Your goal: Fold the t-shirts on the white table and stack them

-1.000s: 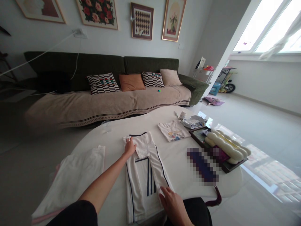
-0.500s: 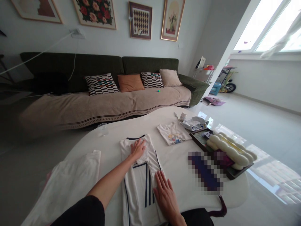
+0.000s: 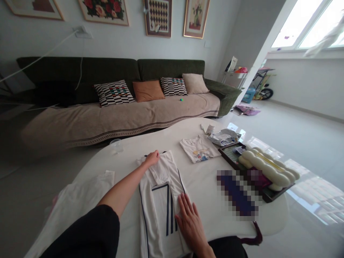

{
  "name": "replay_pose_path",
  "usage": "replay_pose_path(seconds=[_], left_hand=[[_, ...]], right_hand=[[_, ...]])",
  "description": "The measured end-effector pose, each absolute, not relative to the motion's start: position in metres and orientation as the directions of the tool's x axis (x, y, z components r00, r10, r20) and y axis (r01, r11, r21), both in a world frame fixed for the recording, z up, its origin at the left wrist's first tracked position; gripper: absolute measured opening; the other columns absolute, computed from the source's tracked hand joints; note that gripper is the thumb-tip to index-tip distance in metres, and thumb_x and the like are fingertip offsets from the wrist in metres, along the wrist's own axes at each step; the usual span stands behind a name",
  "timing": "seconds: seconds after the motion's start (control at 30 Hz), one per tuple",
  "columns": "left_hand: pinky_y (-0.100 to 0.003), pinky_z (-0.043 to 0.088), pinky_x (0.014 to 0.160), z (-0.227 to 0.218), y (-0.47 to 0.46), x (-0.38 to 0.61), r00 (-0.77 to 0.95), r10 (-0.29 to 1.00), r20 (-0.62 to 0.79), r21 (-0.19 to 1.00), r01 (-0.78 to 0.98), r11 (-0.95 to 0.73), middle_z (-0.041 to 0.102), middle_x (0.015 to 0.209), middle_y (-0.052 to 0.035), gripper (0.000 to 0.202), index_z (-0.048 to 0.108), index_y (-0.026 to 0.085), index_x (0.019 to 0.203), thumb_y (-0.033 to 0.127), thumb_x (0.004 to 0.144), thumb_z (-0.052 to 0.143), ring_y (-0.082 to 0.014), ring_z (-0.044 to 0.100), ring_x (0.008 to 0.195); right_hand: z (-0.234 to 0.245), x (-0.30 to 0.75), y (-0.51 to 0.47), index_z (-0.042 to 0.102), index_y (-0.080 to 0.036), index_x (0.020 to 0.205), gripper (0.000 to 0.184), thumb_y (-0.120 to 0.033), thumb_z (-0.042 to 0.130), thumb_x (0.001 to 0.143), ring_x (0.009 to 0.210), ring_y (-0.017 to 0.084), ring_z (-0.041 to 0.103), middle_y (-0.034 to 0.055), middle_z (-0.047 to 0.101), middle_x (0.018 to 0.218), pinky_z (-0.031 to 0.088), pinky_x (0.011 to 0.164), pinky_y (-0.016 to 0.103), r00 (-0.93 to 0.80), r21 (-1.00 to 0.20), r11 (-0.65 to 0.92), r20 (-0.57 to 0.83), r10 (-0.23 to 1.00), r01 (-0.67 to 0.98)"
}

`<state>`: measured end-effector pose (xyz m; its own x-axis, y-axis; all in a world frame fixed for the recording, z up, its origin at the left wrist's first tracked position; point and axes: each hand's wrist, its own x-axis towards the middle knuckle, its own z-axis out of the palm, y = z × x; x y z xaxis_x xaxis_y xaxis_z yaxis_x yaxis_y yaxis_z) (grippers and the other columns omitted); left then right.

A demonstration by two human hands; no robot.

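Observation:
A white jersey [image 3: 161, 200] with dark blue trim and a large number lies lengthwise on the white table [image 3: 204, 179], its sleeve folded inward. My left hand [image 3: 152, 158] reaches to the jersey's far end by the collar, fingers curled onto the cloth edge. My right hand [image 3: 189, 220] lies flat on the near right side of the jersey, fingers stretched out and pressing the fabric.
A white garment [image 3: 77, 204] lies at the table's left. A folded printed shirt [image 3: 199, 148], a packet [image 3: 223, 137], a dark tray [image 3: 259, 172] with a cream ridged object and a clear cup [image 3: 116, 145] sit farther out. A sofa [image 3: 120, 104] stands behind.
My left hand slid from the folded sleeve up to the collar end and curled. My right hand stays flat on the jersey. The view tilted down slightly.

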<state>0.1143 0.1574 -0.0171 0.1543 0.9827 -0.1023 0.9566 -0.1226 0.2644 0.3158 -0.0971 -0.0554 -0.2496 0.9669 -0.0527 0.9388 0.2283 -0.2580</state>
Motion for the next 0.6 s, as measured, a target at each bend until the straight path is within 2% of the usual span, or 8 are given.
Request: replay_pose_path(seconds=[0.2,0.3,0.4,0.5,0.6], left_hand=[[-0.029,0.042,0.071,-0.016,0.154,0.112,0.173,0.983,-0.061,0.22,0.963,-0.155,0.063,0.081,-0.0017,0.017,0.052,0.025,0.096,0.035,0.083,0.046,-0.0187,0.059,0.079],[-0.033,0.041,0.079,-0.013,0.151,0.117,0.165,0.986,0.01,0.214,0.963,-0.163,0.06,0.096,-0.0063,0.024,0.049,0.023,0.106,0.033,0.085,0.043,-0.021,0.056,0.091],[-0.035,0.035,0.093,-0.014,0.138,0.134,0.234,0.968,0.091,0.227,0.942,-0.249,0.05,0.118,-0.0093,0.032,0.044,0.022,0.117,0.03,0.088,0.034,-0.0206,0.045,0.11],[-0.036,0.027,0.101,-0.027,0.117,0.157,0.398,0.914,0.079,0.238,0.883,-0.405,0.038,0.134,-0.0072,0.045,0.039,0.022,0.127,0.042,0.086,0.037,-0.0211,0.031,0.123],[-0.051,0.014,0.103,-0.043,0.1,0.17,0.449,0.893,0.019,0.23,0.868,-0.441,0.019,0.145,-0.0076,0.069,0.027,0.022,0.136,0.061,0.079,0.035,-0.0306,0.009,0.132]], right_hand=[[-0.053,0.317,-0.106,0.01,-0.031,0.137,0.057,-0.043,0.034,0.087,0.132,0.024,0.004,-0.0016,0.006,0.144,0.018,0.102,0.054,-0.247,-0.229,0.229,-0.053,0.967,0.946],[-0.049,0.318,-0.108,0.006,-0.03,0.138,0.059,-0.044,0.033,0.087,0.132,0.024,0.003,-0.0016,0.006,0.144,0.017,0.102,0.055,-0.278,-0.226,0.264,-0.033,0.96,0.938],[-0.048,0.316,-0.105,0.001,-0.027,0.138,0.056,-0.04,0.027,0.089,0.132,0.022,0.004,-0.0014,0.005,0.144,0.019,0.103,0.051,-0.307,-0.229,0.296,-0.01,0.952,0.927],[-0.056,0.315,-0.099,-0.001,-0.024,0.137,0.056,-0.041,0.024,0.09,0.132,0.021,0.01,0.001,0.007,0.143,0.025,0.102,0.048,-0.323,-0.239,0.314,0.0,0.946,0.919],[-0.072,0.318,-0.104,0.0,-0.024,0.137,0.064,-0.05,0.029,0.086,0.129,0.027,0.018,0.0055,0.011,0.142,0.031,0.097,0.051,-0.333,-0.227,0.325,0.005,0.943,0.918]])
